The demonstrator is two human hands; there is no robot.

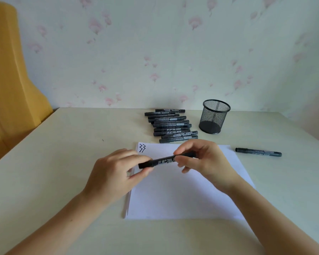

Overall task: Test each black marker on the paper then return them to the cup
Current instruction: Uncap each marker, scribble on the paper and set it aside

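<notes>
A yellow chair [9, 85] stands at the far left, beside the pale table [63, 162]. The left forearm comes in from the near left edge and rises toward the middle; the left hand [116, 173] pinches the left end of a black marker [164, 160] between thumb and forefinger, its other fingers loosely curled underneath. The marker lies almost level, tilted slightly up to the right, held above the white paper [182, 196]. Three small black zigzag marks [142, 147] sit at the paper's far left corner. The right hand [204, 159] grips the marker's right part with thumb and fingertips curled round it, the wrist bent and the forearm running back to the near right corner. Beyond the paper, a row of black markers [171, 126] lies on the table, side by side. Just right of the row stands the black mesh cup [215, 116], upright. Further right, a single black marker [258, 152] lies on the table, just beside the paper's right edge.
</notes>
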